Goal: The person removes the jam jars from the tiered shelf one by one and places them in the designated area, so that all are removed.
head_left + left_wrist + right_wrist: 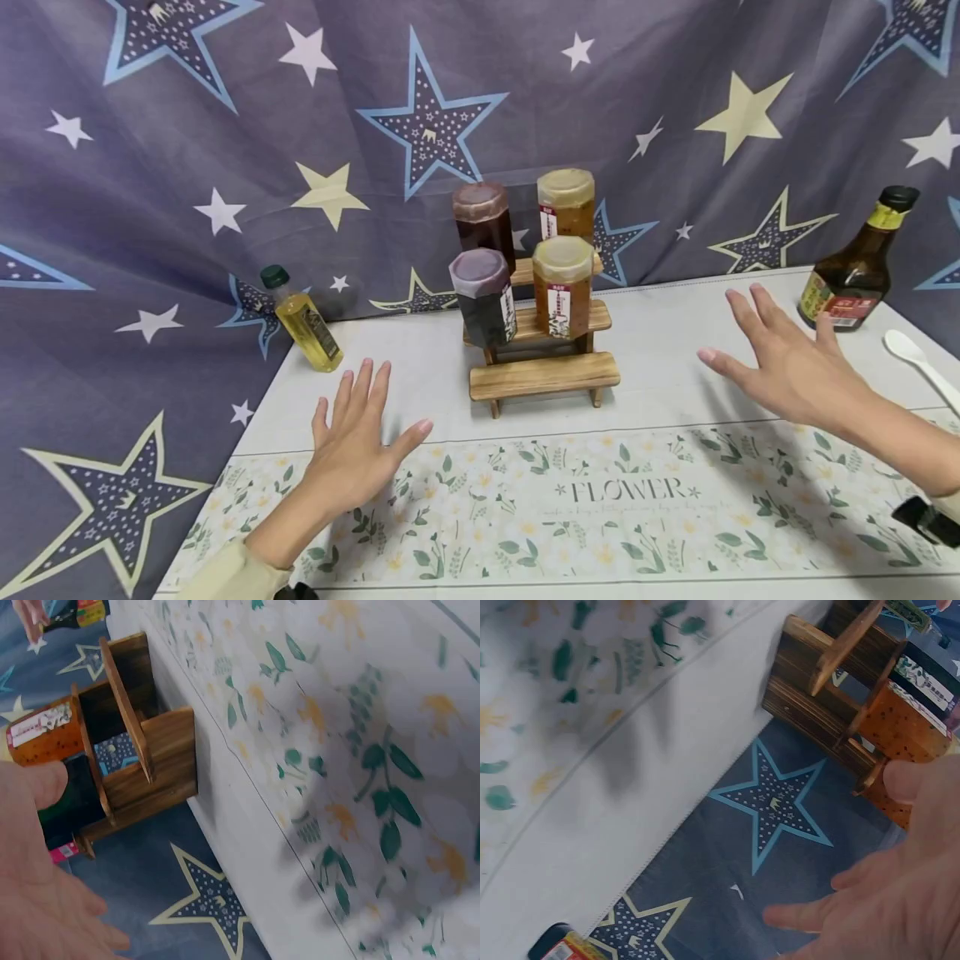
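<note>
A three-step wooden rack (543, 377) stands mid-table. Its top step holds a dark jar (483, 218) and an amber jar (566, 204). On the middle step sit a purple-lidded dark jar (483, 296) and another amber jar (562, 285); the bottom step is bare. My left hand (358, 429) hovers flat with fingers spread, left of the rack and holding nothing. My right hand (776, 358) is also spread and empty, to the right of the rack. The left wrist view shows my palm (37, 885) beside the rack (135, 754), and the right wrist view shows my fingers (900, 900) near an amber jar (907, 727).
A small yellow oil bottle (303, 321) with a green cap leans at the table's left back edge. At the back right stands a dark sauce bottle (855, 267), with a white spoon (918, 358) beside it. A flowered cloth (570, 508) covers the table's front, and star fabric hangs behind.
</note>
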`<state>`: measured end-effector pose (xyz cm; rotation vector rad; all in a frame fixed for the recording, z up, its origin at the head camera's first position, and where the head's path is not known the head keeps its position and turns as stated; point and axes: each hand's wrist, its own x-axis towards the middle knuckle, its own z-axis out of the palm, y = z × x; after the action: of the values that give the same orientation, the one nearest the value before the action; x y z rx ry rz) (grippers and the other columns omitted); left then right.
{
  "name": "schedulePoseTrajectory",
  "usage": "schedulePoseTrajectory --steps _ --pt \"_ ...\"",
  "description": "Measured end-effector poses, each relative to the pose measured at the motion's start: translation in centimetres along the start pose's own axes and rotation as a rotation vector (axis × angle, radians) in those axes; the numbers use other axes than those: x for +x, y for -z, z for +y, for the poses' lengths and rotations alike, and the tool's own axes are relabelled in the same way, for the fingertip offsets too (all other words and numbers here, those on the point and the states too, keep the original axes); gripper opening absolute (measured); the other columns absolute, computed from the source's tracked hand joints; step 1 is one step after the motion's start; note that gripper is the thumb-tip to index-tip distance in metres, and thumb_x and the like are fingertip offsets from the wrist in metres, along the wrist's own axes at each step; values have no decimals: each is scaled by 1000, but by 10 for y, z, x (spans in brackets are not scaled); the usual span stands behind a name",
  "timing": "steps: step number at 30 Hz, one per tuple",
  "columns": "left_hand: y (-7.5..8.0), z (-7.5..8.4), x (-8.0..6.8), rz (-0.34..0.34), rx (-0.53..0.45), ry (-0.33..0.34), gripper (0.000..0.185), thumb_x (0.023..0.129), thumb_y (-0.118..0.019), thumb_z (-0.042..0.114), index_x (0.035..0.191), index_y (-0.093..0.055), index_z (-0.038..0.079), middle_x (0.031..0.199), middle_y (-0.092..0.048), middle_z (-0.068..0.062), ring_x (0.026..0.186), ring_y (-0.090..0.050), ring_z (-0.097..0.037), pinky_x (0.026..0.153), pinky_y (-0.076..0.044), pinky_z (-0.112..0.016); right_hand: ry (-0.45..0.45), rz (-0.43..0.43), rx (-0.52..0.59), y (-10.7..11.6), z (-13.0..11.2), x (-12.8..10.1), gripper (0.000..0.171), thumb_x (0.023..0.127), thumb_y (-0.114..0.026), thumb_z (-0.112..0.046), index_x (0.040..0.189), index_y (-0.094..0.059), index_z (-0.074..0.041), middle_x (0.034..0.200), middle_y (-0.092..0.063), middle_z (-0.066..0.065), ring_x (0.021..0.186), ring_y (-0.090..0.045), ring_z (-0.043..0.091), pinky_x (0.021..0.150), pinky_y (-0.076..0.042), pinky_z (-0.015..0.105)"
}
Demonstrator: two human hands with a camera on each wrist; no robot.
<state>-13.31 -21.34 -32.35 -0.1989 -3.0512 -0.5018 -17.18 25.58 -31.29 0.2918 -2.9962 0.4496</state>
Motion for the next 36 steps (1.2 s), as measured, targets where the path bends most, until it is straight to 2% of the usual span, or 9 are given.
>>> schedulePoseTrajectory --steps 4,9,13,18,21,24,30,36 --pt "-3 6 6 31 -51 6 96 89 -43 71 156 -5 15 161 1 -12 146 6 -34 110 8 -58 -2 39 37 4 -6 8 90 96 -42 -60 154 -2 -3 154 -6 32 135 -19 54 101 -6 73" --pt "-8 11 11 62 -94 1 93 89 -55 62 154 -17 9 159 -11 -15 146 -5 -36 110 -3 -57 21 79 50 6 -13 14 88 97 -43 -58 154 -6 -1 153 -13 32 136 -20 51 98 -18 72" --pt "-13 12 17 58 -136 9 89 88 -62 55 153 -23 8 158 -18 -16 145 -11 -35 109 -7 -56 17 76 85 8 -19 20 89 96 -44 -58 154 -6 -3 155 -10 29 138 -17 50 98 -18 72" --pt "-19 15 29 0 -243 58 87 87 -65 52 152 -26 9 155 -24 -15 142 -19 -36 108 -11 -57 20 101 139 14 -28 33 89 95 -48 -57 153 -10 0 154 -13 31 136 -19 53 98 -21 71" --pt "-23 17 37 -35 -334 81 84 88 -66 49 151 -26 10 154 -26 -16 140 -25 -37 109 -20 -57 36 121 191 20 -32 43 89 95 -52 -53 152 -12 2 153 -14 32 136 -18 52 101 -20 69" --pt "-29 18 45 -48 -434 78 82 89 -67 44 151 -26 9 153 -29 -16 138 -31 -38 106 -31 -56 47 140 251 25 -35 54 88 94 -55 -51 152 -14 1 153 -15 31 136 -21 51 103 -21 66" --pt "-41 22 57 -58 -597 73 80 88 -71 39 149 -30 10 150 -35 -14 133 -40 -35 100 -41 -48 56 153 357 33 -41 75 87 93 -57 -52 154 -17 -6 152 -21 27 129 -37 46 96 -32 63" --pt "-52 29 68 -79 -707 102 77 86 -74 32 148 -34 11 139 -47 -17 122 -51 -32 94 -46 -45 64 144 525 39 -52 98 86 90 -61 -52 155 -18 -17 155 -23 17 136 -32 40 99 -33 62"
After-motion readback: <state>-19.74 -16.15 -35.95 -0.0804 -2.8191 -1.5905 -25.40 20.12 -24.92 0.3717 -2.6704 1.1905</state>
